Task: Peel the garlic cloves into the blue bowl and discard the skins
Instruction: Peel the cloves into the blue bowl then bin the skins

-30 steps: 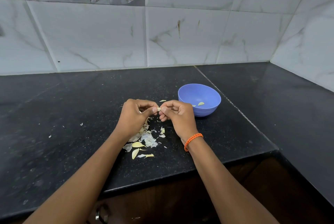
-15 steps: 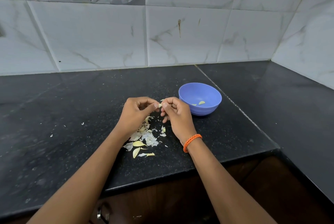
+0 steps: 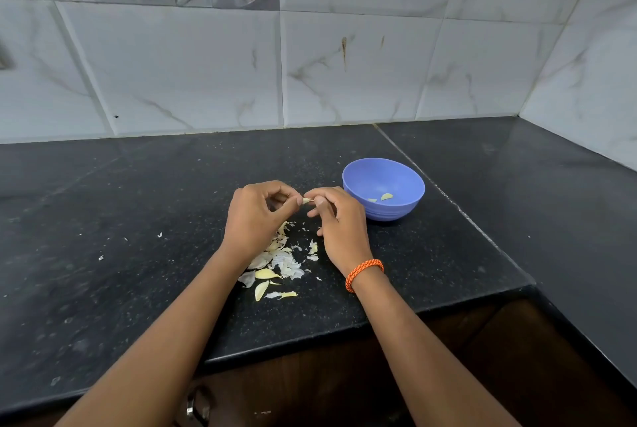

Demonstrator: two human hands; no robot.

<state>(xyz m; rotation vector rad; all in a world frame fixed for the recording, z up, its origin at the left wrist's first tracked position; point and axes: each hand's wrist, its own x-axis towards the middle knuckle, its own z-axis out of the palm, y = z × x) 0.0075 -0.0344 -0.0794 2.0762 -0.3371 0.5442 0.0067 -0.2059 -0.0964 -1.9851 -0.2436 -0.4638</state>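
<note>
A small pale garlic clove (image 3: 306,200) is pinched between the fingertips of my left hand (image 3: 256,218) and my right hand (image 3: 336,220), held just above the black counter. My right wrist wears an orange braided band. The blue bowl (image 3: 400,211) stands just right of my right hand, with two peeled cloves (image 3: 386,197) lying inside. Below my hands, a heap of white and yellowish garlic skins and cloves (image 3: 277,263) is spread on the counter, partly hidden under my left wrist.
The black speckled counter (image 3: 138,220) runs left and wraps round the right corner, backed by a marble-tiled wall (image 3: 344,65). Tiny skin flecks (image 3: 159,235) dot the left side. The counter's front edge (image 3: 310,340) lies beneath my forearms, dark cabinets below.
My right fingers have shifted on the clove, loosening and spreading a little. Both hands stay in about the same place beside the bowl.
</note>
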